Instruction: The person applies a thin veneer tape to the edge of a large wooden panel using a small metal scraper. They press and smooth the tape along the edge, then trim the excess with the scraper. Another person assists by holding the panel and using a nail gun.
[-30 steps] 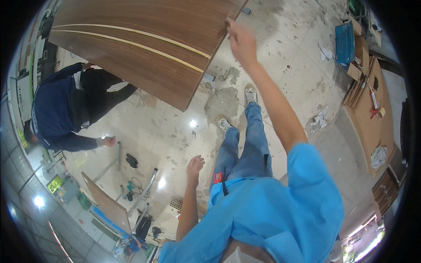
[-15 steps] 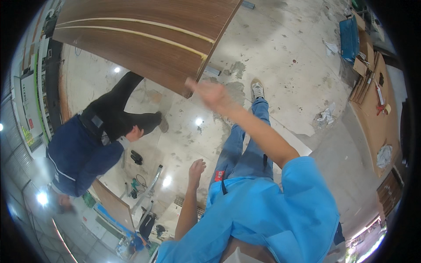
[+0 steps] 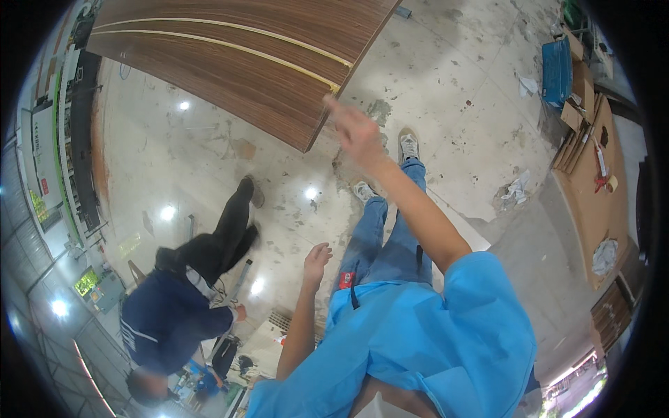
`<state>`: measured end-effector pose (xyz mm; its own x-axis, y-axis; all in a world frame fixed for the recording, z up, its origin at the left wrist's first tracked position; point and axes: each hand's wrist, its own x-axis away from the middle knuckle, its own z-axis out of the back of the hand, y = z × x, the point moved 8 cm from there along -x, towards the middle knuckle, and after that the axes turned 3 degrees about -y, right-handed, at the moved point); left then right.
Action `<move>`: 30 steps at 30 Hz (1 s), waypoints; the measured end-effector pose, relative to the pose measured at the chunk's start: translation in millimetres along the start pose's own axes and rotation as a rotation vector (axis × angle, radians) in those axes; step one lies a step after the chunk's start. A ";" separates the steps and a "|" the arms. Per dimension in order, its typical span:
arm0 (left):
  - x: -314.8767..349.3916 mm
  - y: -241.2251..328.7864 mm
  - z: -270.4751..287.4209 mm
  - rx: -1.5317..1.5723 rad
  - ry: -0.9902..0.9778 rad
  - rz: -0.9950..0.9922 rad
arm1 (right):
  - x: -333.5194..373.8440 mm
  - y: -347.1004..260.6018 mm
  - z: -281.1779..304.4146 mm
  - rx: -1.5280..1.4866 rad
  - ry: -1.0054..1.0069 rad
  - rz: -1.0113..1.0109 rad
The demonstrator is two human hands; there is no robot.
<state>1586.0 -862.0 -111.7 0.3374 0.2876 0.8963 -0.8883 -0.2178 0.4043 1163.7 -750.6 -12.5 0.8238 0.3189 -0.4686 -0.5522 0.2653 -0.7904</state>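
A dark brown wood-grain panel (image 3: 237,70) with two pale lengthwise strips spans the upper left. My right hand (image 3: 359,136) reaches up to its right-hand edge, index finger stretched toward the edge near the strip ends. The hand is slightly blurred, and I cannot tell whether the fingertip touches the panel. Nothing shows in that hand. My left hand (image 3: 317,259) hangs over the floor at my left side, fingers loosely bent and apart, holding nothing.
A co-worker (image 3: 174,306) in dark clothes bends at the lower left, one hand near a metal bar (image 3: 242,279). To the right are a blue box (image 3: 556,73), brown cardboard (image 3: 592,209) and crumpled plastic (image 3: 516,191) on the stained floor (image 3: 460,104).
My right hand has shifted slightly right along the panel's edge. My left hand stays low at my side. The co-worker has moved from beside the panel toward the lower left.
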 end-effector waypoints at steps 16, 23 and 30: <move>34.5 280.7 -39.0 -0.491 0.355 -0.917 | 16.9 40.8 55.9 -0.151 0.074 -0.362; 4.8 396.5 -113.9 -0.753 0.503 -0.945 | 64.6 81.5 117.5 -0.032 -0.135 -0.546; -2.9 405.8 -135.7 -0.839 0.574 -0.861 | 116.4 101.5 139.7 0.091 -0.304 -0.623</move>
<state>1182.3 -824.7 25.1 0.8902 0.4378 0.1258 -0.4509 0.8077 0.3799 1185.6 -559.4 -92.1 0.9255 0.3198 0.2027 -0.0081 0.5521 -0.8338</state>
